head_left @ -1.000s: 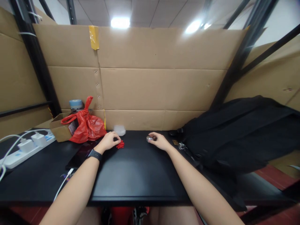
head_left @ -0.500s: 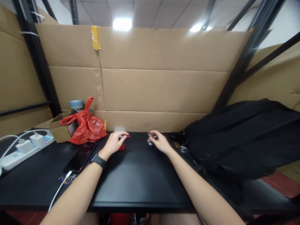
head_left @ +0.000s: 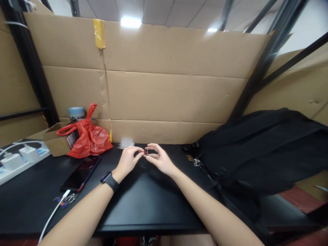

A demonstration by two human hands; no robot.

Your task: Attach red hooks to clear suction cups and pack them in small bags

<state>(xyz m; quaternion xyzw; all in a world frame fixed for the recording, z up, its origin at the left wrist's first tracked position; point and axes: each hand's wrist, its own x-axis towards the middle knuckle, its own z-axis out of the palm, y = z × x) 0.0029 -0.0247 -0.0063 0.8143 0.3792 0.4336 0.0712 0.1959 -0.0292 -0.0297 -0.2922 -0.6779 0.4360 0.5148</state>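
Note:
My two hands meet above the black table point(head_left: 153, 201) near its far edge. My left hand point(head_left: 128, 160), with a dark watch on the wrist, pinches a small red piece point(head_left: 145, 152) at its fingertips. My right hand point(head_left: 159, 159) pinches a small metal ring point(head_left: 147, 152) right against that red piece. The two parts touch between the fingertips. A small whitish translucent thing point(head_left: 126, 142) lies just behind my left hand.
A red plastic bag point(head_left: 85, 138) and a cardboard box point(head_left: 55, 143) stand at the back left, with a phone point(head_left: 80, 173) and a white cable point(head_left: 51, 215) in front. A power strip point(head_left: 15, 160) is far left. A black backpack point(head_left: 258, 150) fills the right. Cardboard walls surround the table.
Both hands left their spots on the table and came together at the middle. The left one brought a red piece from the pile, the right one brought a metal ring.

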